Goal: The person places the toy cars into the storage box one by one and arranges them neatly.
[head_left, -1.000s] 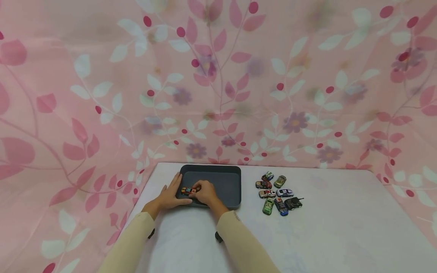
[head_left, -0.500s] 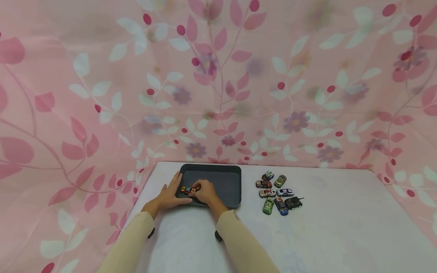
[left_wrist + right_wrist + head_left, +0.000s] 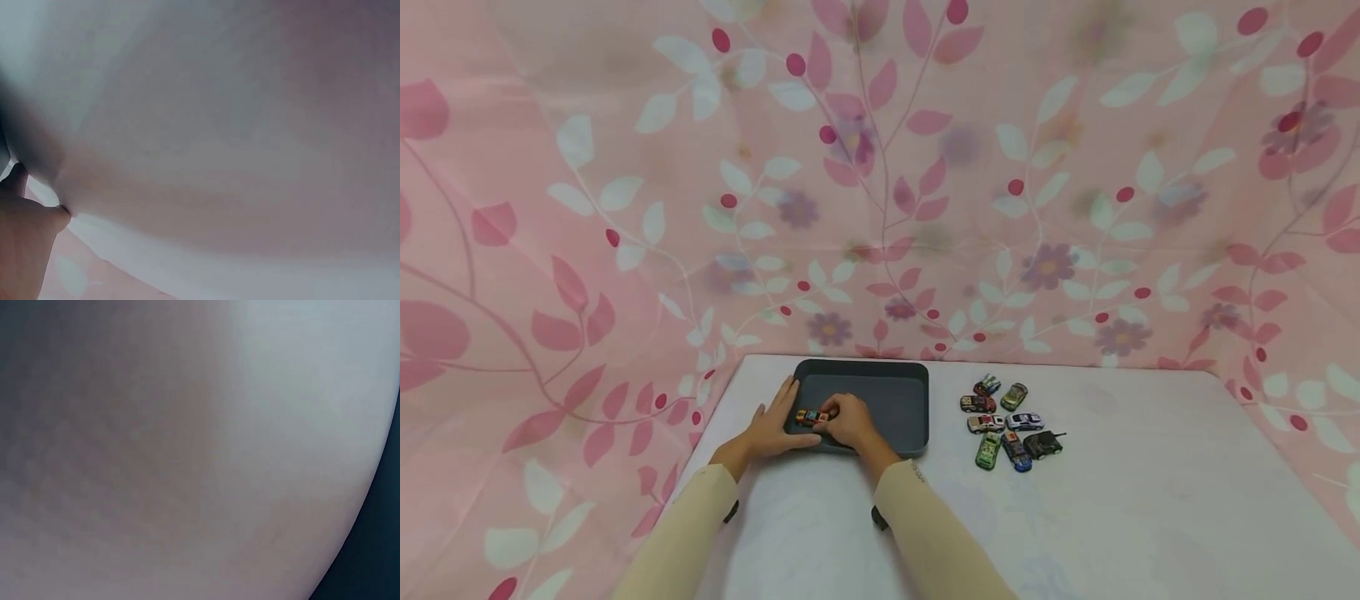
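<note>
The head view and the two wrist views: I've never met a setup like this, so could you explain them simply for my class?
There is no machine, only a person's left hand and right hand, both bare. The head picture looks forward and down from the head; the others are taken from each wrist and are mostly blur. On the white surface lie a dark tray and, to its right, seven toy cars and a toy tank. The left hand rests at the tray's left side; the right holds another toy car in the tray.
</note>
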Demonstrator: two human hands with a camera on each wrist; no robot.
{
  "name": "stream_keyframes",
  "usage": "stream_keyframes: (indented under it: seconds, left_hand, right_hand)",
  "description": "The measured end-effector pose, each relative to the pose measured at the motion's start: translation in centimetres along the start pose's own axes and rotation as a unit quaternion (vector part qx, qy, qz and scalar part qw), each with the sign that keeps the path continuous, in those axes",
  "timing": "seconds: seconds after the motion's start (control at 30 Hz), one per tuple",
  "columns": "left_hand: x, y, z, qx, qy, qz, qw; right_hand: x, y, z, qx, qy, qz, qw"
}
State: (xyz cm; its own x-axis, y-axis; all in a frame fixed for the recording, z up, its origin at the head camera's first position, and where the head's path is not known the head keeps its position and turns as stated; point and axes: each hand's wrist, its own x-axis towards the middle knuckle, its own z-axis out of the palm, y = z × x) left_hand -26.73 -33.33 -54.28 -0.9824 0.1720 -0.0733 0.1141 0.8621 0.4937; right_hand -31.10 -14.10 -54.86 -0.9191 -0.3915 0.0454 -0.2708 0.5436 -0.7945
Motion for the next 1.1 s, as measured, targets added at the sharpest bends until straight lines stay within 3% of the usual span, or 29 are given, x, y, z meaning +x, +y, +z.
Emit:
stream_keyframes:
  seconds: [0.23, 0.43, 0.7, 0.9, 1.1]
  left_hand:
    - [0.0, 0.1, 0.2, -0.006, 0.007, 0.018, 0.9998]
    - [-0.2, 0.2, 0.0, -0.005, 0.002, 0.01, 0.9999]
    - [-0.1, 0.4, -0.3, -0.007, -0.017, -0.013, 0.9997]
    - [0.3, 0.0, -0.2, 0.0, -0.012, -0.007, 0.9999]
    - [0.1, -0.3, 0.2, -0.003, -0.004, 0.002, 1.0]
  right_hand:
    - [-0.7, -0.5, -0.9, 0.0, 0.016, -0.013, 1.0]
    - [-0.7, -0.4, -3.0, -0.043, 0.034, -0.038, 0.998]
    - [0.0, 1.6, -7.9, -0.181, 0.066, -0.072, 0.979]
    - [0.1, 3.3, -11.3, -0.207, 0.101, -0.061, 0.971]
    - [0.1, 5.3, -13.0, -0.233, 0.116, -0.049, 0.964]
